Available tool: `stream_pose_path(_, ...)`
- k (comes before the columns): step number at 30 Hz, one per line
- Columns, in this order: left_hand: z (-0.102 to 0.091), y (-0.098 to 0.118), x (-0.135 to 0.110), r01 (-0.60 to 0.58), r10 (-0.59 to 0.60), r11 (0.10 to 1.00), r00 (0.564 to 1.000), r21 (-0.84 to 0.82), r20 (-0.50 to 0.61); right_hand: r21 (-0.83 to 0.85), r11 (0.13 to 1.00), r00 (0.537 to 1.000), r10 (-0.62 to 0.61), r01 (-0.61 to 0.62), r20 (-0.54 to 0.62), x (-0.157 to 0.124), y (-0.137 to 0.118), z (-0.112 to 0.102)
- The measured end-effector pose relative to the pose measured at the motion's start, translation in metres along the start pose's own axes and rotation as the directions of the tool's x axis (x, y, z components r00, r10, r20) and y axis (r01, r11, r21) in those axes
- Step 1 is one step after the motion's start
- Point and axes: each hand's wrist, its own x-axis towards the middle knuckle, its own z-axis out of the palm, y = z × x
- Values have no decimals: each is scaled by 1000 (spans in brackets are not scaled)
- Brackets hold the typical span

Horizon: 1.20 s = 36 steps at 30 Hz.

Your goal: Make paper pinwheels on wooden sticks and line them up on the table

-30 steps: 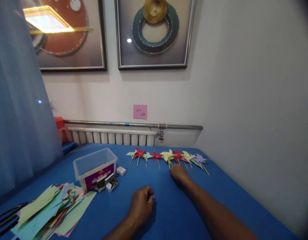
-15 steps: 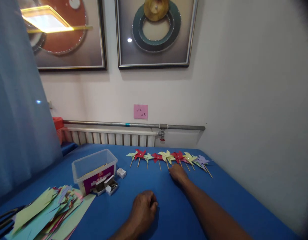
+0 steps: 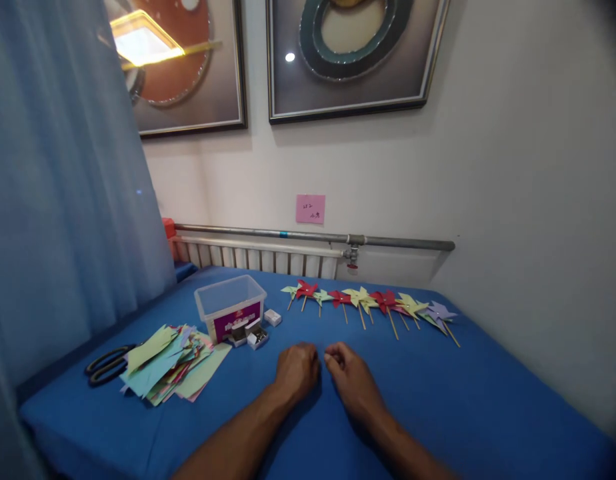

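Observation:
My left hand (image 3: 297,369) rests on the blue table (image 3: 463,393) with its fingers curled into a loose fist, and nothing shows in it. Right beside it lies my right hand (image 3: 349,376), fingers also curled under, nearly touching the left. A row of several paper pinwheels (image 3: 371,302) on wooden sticks, red, yellow, green and purple, lies along the far edge of the table, beyond both hands and clear of them.
A clear plastic box (image 3: 231,312) with a purple label stands left of the hands, small open boxes of pins (image 3: 252,335) in front of it. A pile of coloured paper (image 3: 171,363) and black scissors (image 3: 105,365) lie further left. A curtain hangs at the left; a radiator runs behind.
My right hand has drawn back from the pinwheel row to lie beside the left hand. The view has shifted left and down, showing the scissors.

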Motion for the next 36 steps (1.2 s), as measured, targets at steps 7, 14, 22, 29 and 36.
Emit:
stream_pose_path(7, -24, -26, 6, 281, -272, 942, 960, 185, -73, 11, 999, 997, -39, 38, 73, -28, -2, 21)
stream_pose_path(14, -23, -45, 15, 357, -329, 914, 930, 194, -162, 9, 1000, 993, -19, 18, 118, -26, 0, 18)
stream_pose_path(22, -33, -67, 30, 357, -325, 922, 924, 151, -200, 19, 1000, 992, 5, -8, 129, -25, -3, 15)
stream_pose_path(29, -36, -59, 25, 285, -259, 948, 950, 140, -177, 29, 1000, 991, -2, -1, 132, -25, -4, 15)
stream_pose_path(36, -57, -54, -13, 160, -138, 987, 923, 33, -359, 34, 999, 990, -1, -4, 142, -22, -1, 16)
